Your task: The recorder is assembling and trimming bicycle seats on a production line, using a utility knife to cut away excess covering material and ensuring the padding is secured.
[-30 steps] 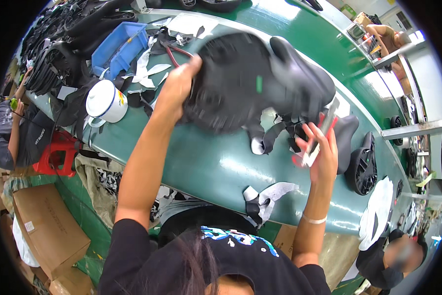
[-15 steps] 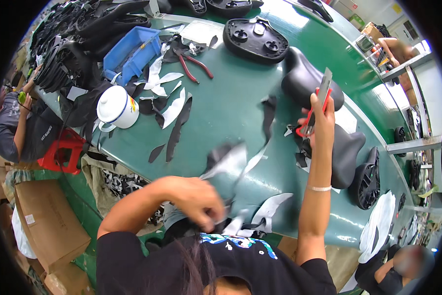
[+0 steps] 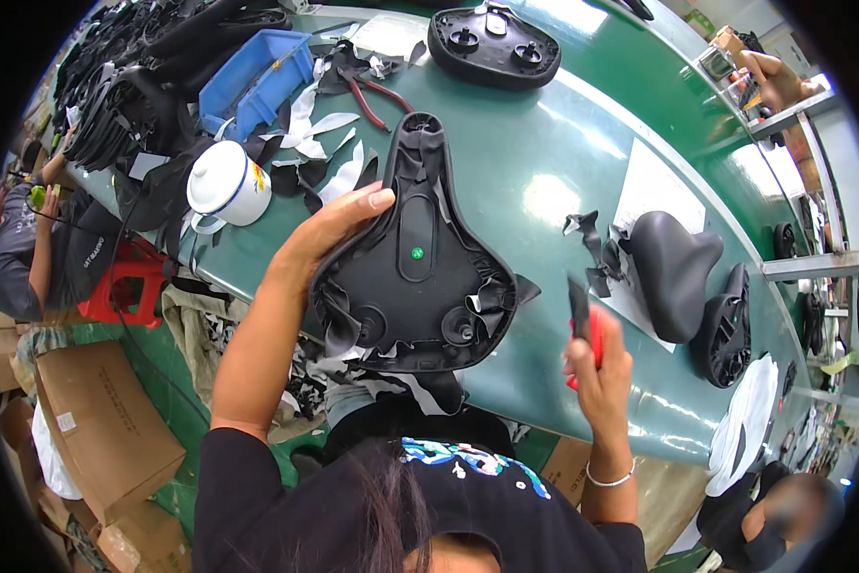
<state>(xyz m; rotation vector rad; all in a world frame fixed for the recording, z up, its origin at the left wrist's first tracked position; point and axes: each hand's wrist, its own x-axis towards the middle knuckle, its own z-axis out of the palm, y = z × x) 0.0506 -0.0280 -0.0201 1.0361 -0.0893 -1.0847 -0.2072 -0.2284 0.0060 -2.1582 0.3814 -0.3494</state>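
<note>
Left hand [image 3: 332,229]: in the head view, grasping the bike saddle by its left edge, thumb on top; the other fingers are hidden underneath.
Right hand [image 3: 604,377]: clenched round a red-handled knife [image 3: 596,336], dark blade pointing up and away, well apart from the saddle; motion blur hides how the fingers lie.
Bike saddle [image 3: 415,310]: underside up in front of the person, narrow nose pointing away, cover edges loose at the wide end; cannot tell whether it touches the table.
Pliers [image 3: 365,103]: red handles just beyond the nose, their head lost among black scraps.
Table [image 3: 492,172]: glossy green, patched with glare; white mug [image 3: 227,186] and blue bin [image 3: 257,91] at left.
Other saddles: one upturned at the far edge [image 3: 496,59], a smooth black one [image 3: 673,277] at right, partly covering a white sheet [image 3: 659,191].
Room: green floor, cardboard box [image 3: 105,425], red stool [image 3: 128,291] partly hidden; a co-worker [image 3: 19,253] at far left, cut off by the dark rim.
</note>
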